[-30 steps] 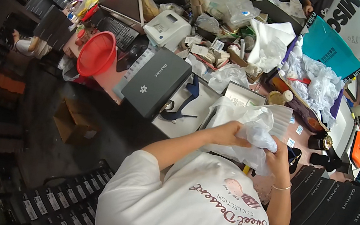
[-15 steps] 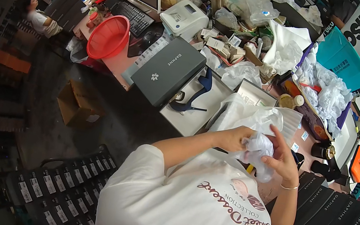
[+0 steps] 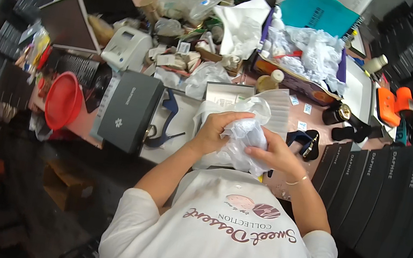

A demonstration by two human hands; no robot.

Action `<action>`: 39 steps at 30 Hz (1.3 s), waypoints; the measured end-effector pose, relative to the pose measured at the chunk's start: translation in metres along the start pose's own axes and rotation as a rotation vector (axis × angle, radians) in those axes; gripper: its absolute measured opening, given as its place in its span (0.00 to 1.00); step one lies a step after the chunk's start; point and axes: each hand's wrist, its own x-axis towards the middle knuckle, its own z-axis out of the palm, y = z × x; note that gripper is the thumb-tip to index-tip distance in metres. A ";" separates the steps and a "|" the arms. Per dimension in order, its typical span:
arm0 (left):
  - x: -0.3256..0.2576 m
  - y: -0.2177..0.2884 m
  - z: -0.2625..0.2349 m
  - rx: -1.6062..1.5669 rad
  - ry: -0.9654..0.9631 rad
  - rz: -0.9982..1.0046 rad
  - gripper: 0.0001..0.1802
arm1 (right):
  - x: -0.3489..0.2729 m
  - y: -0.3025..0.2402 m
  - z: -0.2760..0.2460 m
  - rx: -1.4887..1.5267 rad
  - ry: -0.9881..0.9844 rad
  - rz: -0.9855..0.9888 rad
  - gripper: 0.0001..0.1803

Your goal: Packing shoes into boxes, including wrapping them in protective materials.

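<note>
Both of my hands hold a crumpled clear plastic bag (image 3: pixel 245 136) just in front of my chest, above the table edge. My left hand (image 3: pixel 216 129) grips its left side with the fingers curled over the top. My right hand (image 3: pixel 272 153) pinches its right side, a thin bracelet on that wrist. What is inside the bag is hidden by the plastic. Under the bag lies a white tray (image 3: pixel 234 94) with a ribbed clear sheet.
A dark grey box (image 3: pixel 130 110) lies left of my hands, a blue strap (image 3: pixel 167 122) beside it. A red bowl (image 3: pixel 62 101) sits at the table's left edge. A white label printer (image 3: pixel 128 49), white bags and a teal folder (image 3: pixel 318 10) crowd the back. Black boxes (image 3: pixel 376 198) stand at the right.
The view has swung so the table sits higher and more centred. My hands have drawn the plastic bag closer together and bunched it tighter between them.
</note>
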 end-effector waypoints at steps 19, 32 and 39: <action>-0.021 -0.013 -0.011 -0.462 -0.180 -0.495 0.16 | -0.011 0.024 -0.009 -0.218 -0.013 -0.148 0.33; -0.034 -0.010 0.060 -1.467 0.159 -0.877 0.21 | -0.029 0.016 0.025 -0.287 0.583 -0.420 0.23; -0.035 0.005 0.059 -1.400 0.146 -0.854 0.20 | -0.021 0.034 0.023 -0.557 0.606 -0.503 0.36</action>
